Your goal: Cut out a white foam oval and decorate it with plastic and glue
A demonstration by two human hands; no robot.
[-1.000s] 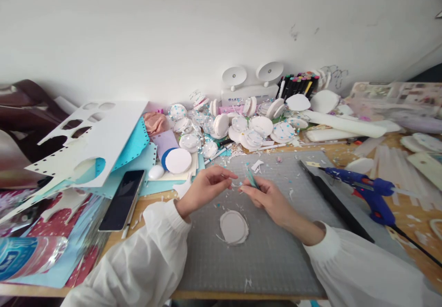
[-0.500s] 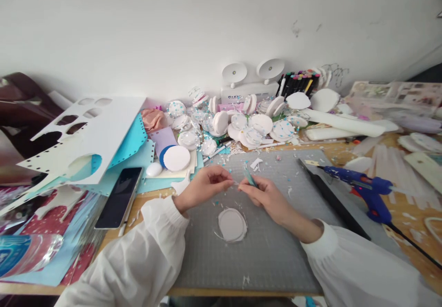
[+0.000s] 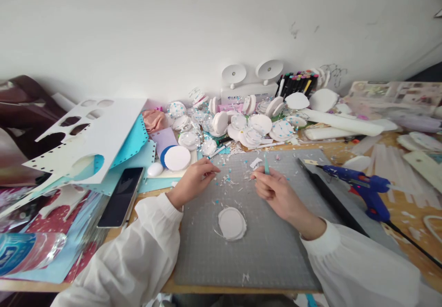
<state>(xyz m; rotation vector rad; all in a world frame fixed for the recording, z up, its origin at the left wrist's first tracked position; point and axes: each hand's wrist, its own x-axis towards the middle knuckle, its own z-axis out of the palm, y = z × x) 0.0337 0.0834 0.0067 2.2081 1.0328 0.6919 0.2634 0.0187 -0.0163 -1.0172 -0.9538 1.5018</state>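
My left hand (image 3: 195,182) is over the left part of the grey cutting mat (image 3: 207,261), beside scattered white and blue bits (image 3: 228,177). Its fingers are drawn together at the tips; whatever they may pinch is too small to see. In my right hand (image 3: 278,194) is a slim teal tool (image 3: 266,165), held upright, its exact kind hidden by the fingers. Between and nearer than both hands, a white disc (image 3: 232,223) with thin clear strands round its edge lies flat on the mat, touched by neither hand.
Behind the mat is a heap of white discs (image 3: 260,124), some with blue beads. A blue glue gun (image 3: 371,192) and a long black tool (image 3: 328,194) lie on the right. Left are a phone (image 3: 121,197), cut foam sheets (image 3: 113,127) and a bottle (image 3: 29,251).
My hands have moved apart from where their fingertips nearly met. The left has shifted left and the right slightly right, with the teal tool turned more upright. The disc stays put.
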